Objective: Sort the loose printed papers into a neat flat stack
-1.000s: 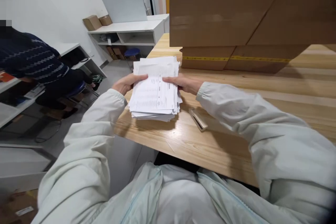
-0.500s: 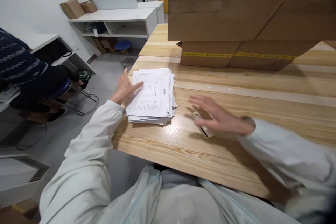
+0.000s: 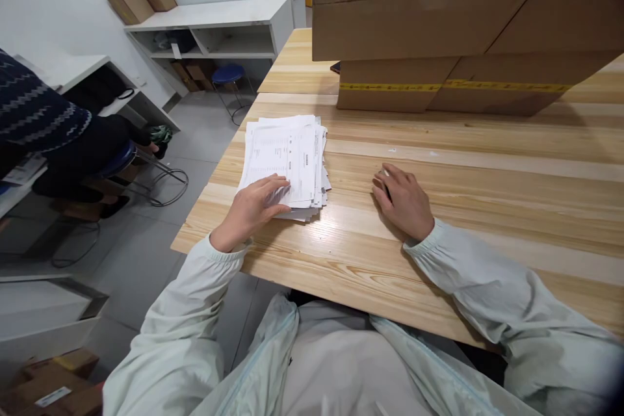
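A loosely squared stack of printed paper sheets (image 3: 277, 143) lies near the left edge of the wooden table (image 3: 341, 273). My left hand (image 3: 256, 205) rests on the stack's near left part, fingers stretched out and thumb apart. To the right of the papers, my right hand (image 3: 404, 201) is curled over a small pale rectangular thing (image 3: 385, 172) on the tabletop. The hand covers most of that thing, so its exact kind cannot be made out; only a light end and a dark part show between the fingers.
Large cardboard boxes (image 3: 390, 88) with yellow tape stand stacked at the back of the table. A dark flat object (image 3: 335, 67) pokes out beside them. Left of the table are a blue stool (image 3: 228, 74), white shelves (image 3: 234, 13) and a seated person (image 3: 43, 110).
My left hand has slid from the stack's left side onto its near part. My right hand has come down and closed over the small pale thing, now farther right and away from me.
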